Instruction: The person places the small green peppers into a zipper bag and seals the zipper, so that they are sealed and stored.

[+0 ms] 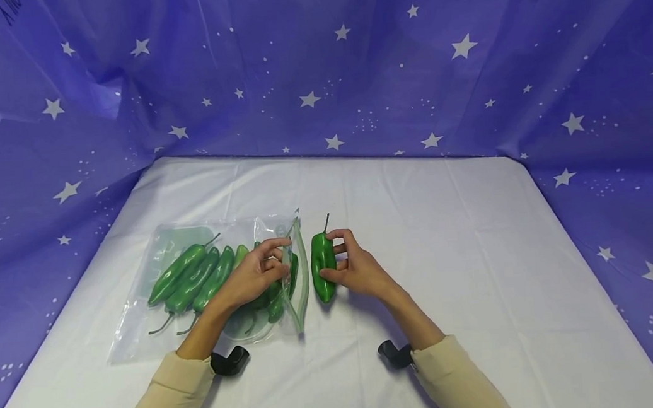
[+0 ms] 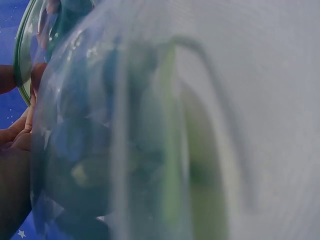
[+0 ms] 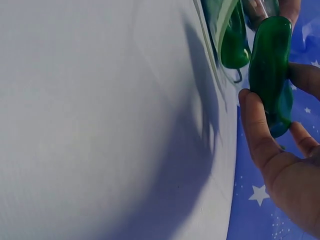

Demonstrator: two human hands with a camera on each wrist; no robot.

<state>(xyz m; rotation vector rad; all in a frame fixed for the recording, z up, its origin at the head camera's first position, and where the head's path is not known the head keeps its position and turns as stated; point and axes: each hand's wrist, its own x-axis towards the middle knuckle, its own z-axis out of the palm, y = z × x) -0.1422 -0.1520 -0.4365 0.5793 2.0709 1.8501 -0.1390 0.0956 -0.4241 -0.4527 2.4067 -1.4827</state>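
A clear zip bag (image 1: 137, 343) lies on the white table with several green chili peppers (image 1: 176, 274) inside, most with thin stems showing. My left hand (image 1: 257, 272) pinches the upper edge of the bag near its green-edged mouth (image 1: 303, 275), which stands parted. In the left wrist view the bag film (image 2: 75, 110) blurs much of the scene. Just right of the mouth, my right hand (image 1: 356, 265) grips one glossy green chili pepper (image 1: 323, 267) between thumb and fingers, its stem pointing away from me. The right wrist view shows this pepper (image 3: 271, 70) held above the table.
The white-covered table (image 1: 477, 250) extends to the right of both hands. A purple sheet with white stars (image 1: 317, 72) hangs behind and around the table. Black devices (image 1: 229, 361) sit at both wrists by the beige sleeves (image 1: 172, 398).
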